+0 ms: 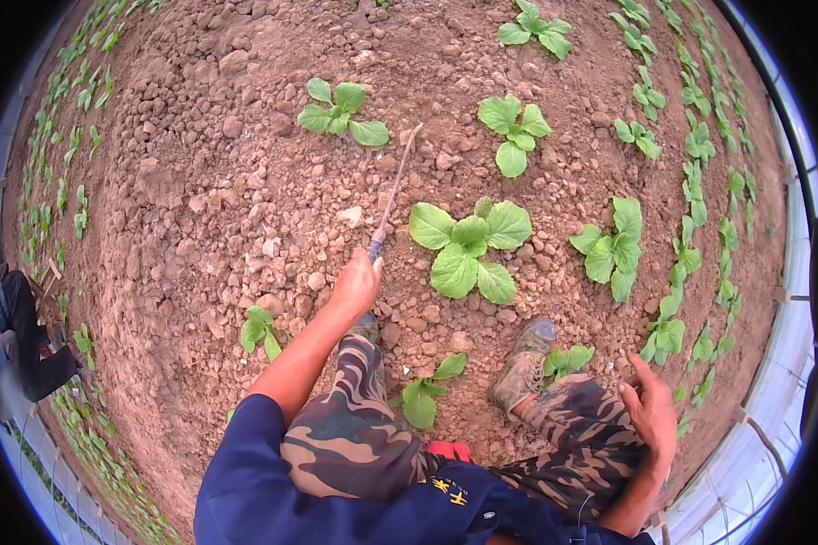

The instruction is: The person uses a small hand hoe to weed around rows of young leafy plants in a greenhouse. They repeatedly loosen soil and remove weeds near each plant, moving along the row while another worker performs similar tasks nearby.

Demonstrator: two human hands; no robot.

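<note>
My left hand (356,286) is closed around the dark handle of a thin, rusty hand tool (397,182). Its narrow shaft slants up and away over the clods, and the tip lies between two leafy seedlings. Just right of that hand grows a broad-leaved green seedling (469,242). A smaller seedling (342,116) stands left of the tool's tip. Over by my right knee, my right hand (649,409) holds nothing, its index finger stretched out and thumb apart. The plant closest to its fingers is a seedling (666,338) at the edge of a row.
Dry, cloddy soil (198,197) spreads all around. Close to my shoe (528,361) and legs grow low seedlings (422,398). Rows of young plants (695,184) run along the right. Another person (20,334) crouches at far left. Plastic sheeting (756,470) borders the right side.
</note>
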